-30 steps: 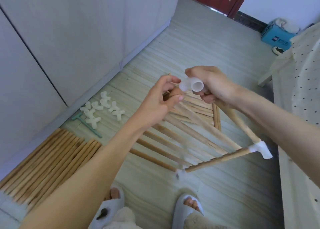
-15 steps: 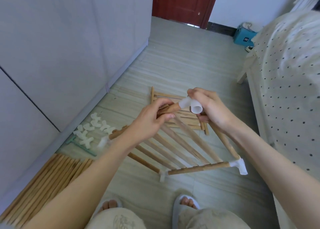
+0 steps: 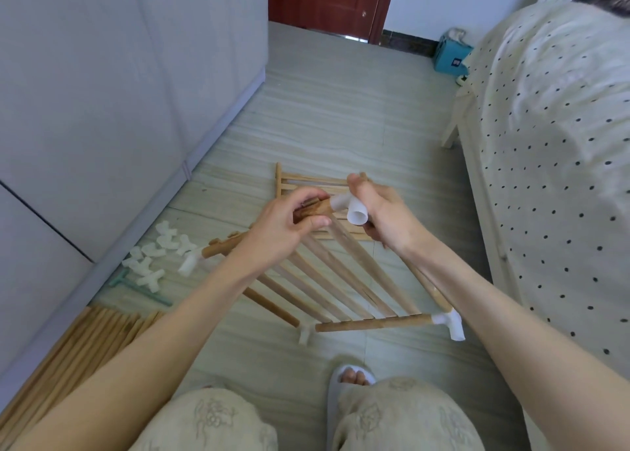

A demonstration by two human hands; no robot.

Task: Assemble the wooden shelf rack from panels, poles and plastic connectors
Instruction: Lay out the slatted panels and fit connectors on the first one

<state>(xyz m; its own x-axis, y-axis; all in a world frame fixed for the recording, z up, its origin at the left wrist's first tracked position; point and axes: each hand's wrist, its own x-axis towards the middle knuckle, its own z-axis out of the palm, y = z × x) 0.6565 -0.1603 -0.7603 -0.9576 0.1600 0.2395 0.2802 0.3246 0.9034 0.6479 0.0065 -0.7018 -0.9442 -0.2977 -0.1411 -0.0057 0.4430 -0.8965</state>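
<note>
I hold a slatted wooden shelf panel (image 3: 341, 283) tilted in the air above the floor. My left hand (image 3: 286, 229) grips the panel's far rail near its end. My right hand (image 3: 385, 215) grips a white plastic connector (image 3: 351, 208) that sits on that rail's end, one open socket facing me. Other white connectors sit on the panel's corners: near right (image 3: 450, 324), near middle (image 3: 304, 334) and left (image 3: 189, 263). A second slatted panel (image 3: 283, 181) lies flat on the floor beyond my hands.
Several loose white connectors (image 3: 153, 253) and a green T-shaped tool (image 3: 136, 285) lie on the floor by the grey cabinet (image 3: 119, 92). A bundle of wooden poles (image 3: 78, 341) lies at lower left. A dotted bed (image 3: 552, 164) fills the right. My slippered foot (image 3: 351, 379) is below.
The view has tilted up and the panel has dropped lower in it. The connector has turned in my right hand and now sits on the rail's end by my left hand.
</note>
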